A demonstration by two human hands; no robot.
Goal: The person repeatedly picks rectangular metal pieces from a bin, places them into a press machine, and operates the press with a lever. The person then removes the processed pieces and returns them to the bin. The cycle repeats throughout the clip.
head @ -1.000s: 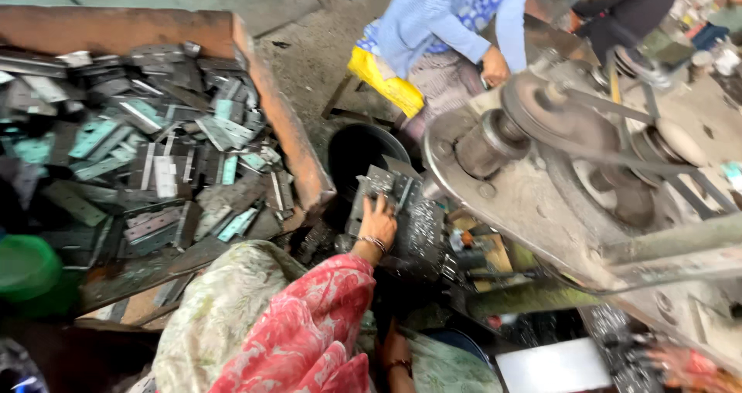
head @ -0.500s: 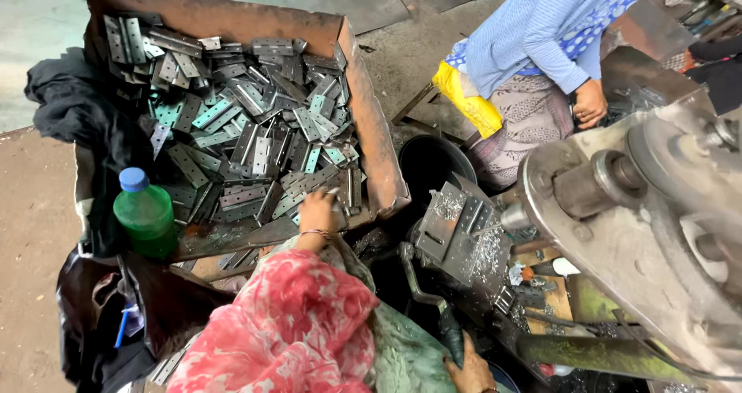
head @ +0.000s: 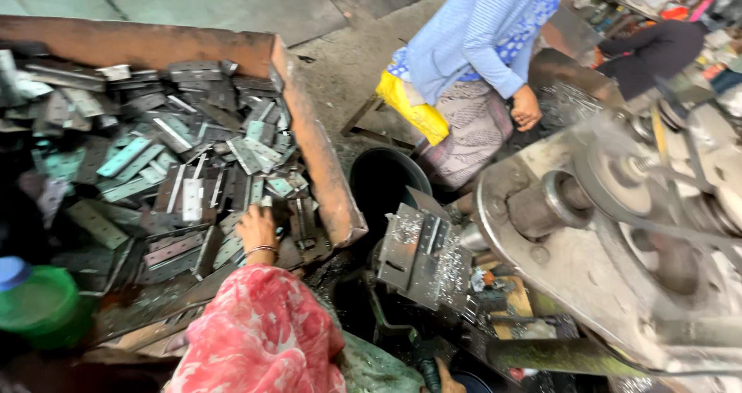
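My left hand (head: 256, 227) rests palm-down inside the rusty metal bin (head: 309, 142), on the heap of flat metal plates (head: 185, 169). The fingers are curled over one plate near the bin's right wall; I cannot tell whether they grip it or only touch it. A thin bangle (head: 261, 249) sits at the wrist, above a red patterned sleeve (head: 259, 335).

My right hand (head: 447, 377) shows only at the bottom edge, just beside a dark handle (head: 423, 354); its fingers are mostly cut off, so their state cannot be told.

Right of the bin stands a black bucket (head: 384, 180), then a press machine (head: 603, 238) with its grey die block (head: 421, 258). A green bottle (head: 39, 304) stands at lower left. Another person in a blue top (head: 479, 41) sits beyond the bucket.
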